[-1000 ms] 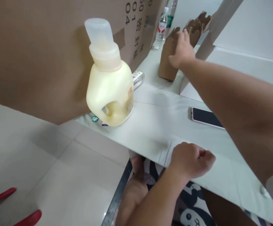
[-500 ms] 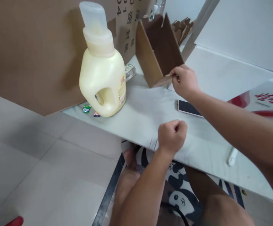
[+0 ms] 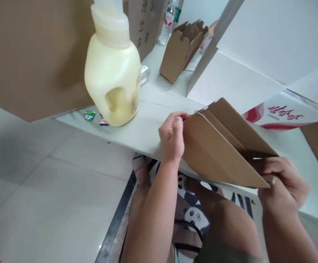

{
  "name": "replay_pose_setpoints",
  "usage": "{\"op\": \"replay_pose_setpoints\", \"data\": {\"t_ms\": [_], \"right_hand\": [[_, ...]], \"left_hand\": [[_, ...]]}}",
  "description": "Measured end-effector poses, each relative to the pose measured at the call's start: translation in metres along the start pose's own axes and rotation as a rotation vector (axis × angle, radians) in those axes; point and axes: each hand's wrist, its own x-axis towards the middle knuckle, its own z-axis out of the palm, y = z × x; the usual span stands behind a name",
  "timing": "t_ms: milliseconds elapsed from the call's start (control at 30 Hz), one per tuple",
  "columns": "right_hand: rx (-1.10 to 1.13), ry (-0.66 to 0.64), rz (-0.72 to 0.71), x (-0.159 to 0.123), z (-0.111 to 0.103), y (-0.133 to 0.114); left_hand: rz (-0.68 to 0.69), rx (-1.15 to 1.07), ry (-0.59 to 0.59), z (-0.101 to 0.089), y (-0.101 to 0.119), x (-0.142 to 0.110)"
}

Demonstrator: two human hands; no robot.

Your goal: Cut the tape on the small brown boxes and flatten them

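A brown cardboard box is tilted over the table's front edge, between my two hands. My left hand grips its left end, thumb on the near face and fingers behind. At the right end, my right hand is closed around the cardboard edge, the fingers reaching partly inside. Flaps and an inner fold show along the top of the box. Behind it on the table the phone seen earlier is not visible.
A pale yellow detergent jug stands left, with small packets by it. Folded brown cartons and water bottles are at the back. A big cardboard box borders the left; a white box with red print sits right.
My right hand has drawn the cardboard box from the back of the table toward me and right. My left hand, earlier an empty fist, now holds its left end.
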Motion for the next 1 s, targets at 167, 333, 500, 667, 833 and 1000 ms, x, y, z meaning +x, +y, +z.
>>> {"op": "replay_pose_setpoints", "data": {"t_ms": [167,333,500,667,833,1000], "right_hand": [[-0.008,0.14,0.004,0.002,0.022,0.0],[0.038,0.228,0.037,0.007,0.037,-0.001],[0.116,0.302,0.069,0.012,0.048,0.003],[0.288,0.339,0.127,0.017,0.056,0.009],[0.258,0.283,0.223,0.011,0.044,0.013],[0.255,0.298,0.295,-0.018,0.032,0.021]], "left_hand": [[-0.138,-0.005,-0.007,0.0,0.001,-0.008],[-0.186,0.004,-0.082,-0.012,-0.002,0.0],[0.016,0.005,-0.225,-0.012,-0.014,0.003],[0.103,0.012,-0.205,0.002,-0.02,0.0],[0.026,-0.053,-0.089,0.02,-0.021,-0.013],[-0.022,-0.003,-0.014,0.035,-0.025,-0.026]]}}
